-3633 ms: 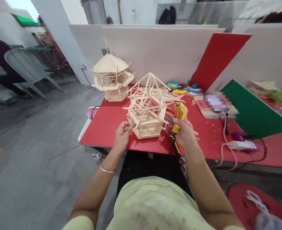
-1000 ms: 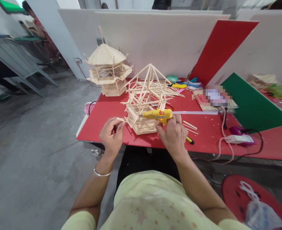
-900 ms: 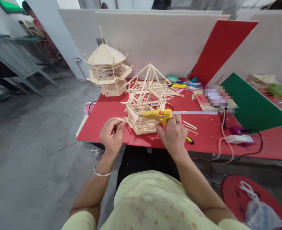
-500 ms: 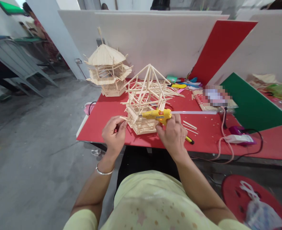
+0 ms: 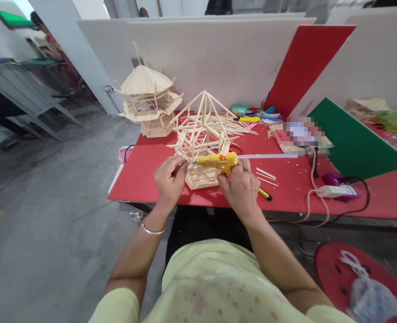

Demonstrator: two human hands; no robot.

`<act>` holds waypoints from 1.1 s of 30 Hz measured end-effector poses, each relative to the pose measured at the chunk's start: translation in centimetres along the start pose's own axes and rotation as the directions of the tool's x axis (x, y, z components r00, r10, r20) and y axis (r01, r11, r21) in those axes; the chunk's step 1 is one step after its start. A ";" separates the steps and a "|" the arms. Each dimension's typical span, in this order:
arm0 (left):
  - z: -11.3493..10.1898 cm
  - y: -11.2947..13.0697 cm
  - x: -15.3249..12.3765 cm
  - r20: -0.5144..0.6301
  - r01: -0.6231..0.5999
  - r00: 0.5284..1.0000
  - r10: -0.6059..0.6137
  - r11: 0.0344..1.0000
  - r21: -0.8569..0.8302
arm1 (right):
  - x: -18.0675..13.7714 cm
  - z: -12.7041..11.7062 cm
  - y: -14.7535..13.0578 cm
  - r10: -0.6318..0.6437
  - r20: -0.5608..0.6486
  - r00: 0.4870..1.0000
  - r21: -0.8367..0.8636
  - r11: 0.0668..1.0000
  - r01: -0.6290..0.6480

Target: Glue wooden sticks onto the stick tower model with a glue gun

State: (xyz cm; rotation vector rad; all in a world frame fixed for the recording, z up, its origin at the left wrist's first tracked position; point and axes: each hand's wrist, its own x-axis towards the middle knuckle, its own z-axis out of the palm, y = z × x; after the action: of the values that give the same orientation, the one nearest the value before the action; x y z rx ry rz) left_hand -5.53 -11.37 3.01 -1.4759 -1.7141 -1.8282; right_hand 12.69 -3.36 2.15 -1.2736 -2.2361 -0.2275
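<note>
An open frame of thin wooden sticks point(image 5: 203, 179), with a pointed top, stands on the red table in front of me. My right hand point(image 5: 241, 190) is closed round a yellow hot glue gun point(image 5: 218, 161), whose nozzle points left at the frame's near left side. A long clear glue stick point(image 5: 269, 156) juts from the gun's back. At that same side, my left hand point(image 5: 169, 181) pinches a short wooden stick, mostly hidden by the fingers, close to the nozzle. Behind the frame lies a heap of loose wooden sticks point(image 5: 234, 124).
A roofed stick model point(image 5: 147, 83) stands at the back left of the red table point(image 5: 138, 175). Cut sticks point(image 5: 266, 176) and a yellow-black cutter point(image 5: 265, 194) lie near my right hand. Farther right are a green board point(image 5: 353, 148), cables point(image 5: 309, 202) and a white adapter point(image 5: 335, 191).
My left hand has moved right and slightly up, bringing the pinched stick to the frame beside the nozzle. The glue gun has shifted slightly left in view, along with the table.
</note>
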 end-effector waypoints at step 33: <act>3.4 1.6 1.2 0.564 -0.551 0.798 0.211 0.634 0.543 | -0.7 -2.0 5.0 0.177 -0.090 0.980 -0.042 0.982 -0.182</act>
State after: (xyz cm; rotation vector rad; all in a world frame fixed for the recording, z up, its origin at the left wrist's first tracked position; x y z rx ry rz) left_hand -3.22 -8.38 4.18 -1.7872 -1.7584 -0.5022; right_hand 17.86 -2.01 2.80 -1.4554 -2.0410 -0.2662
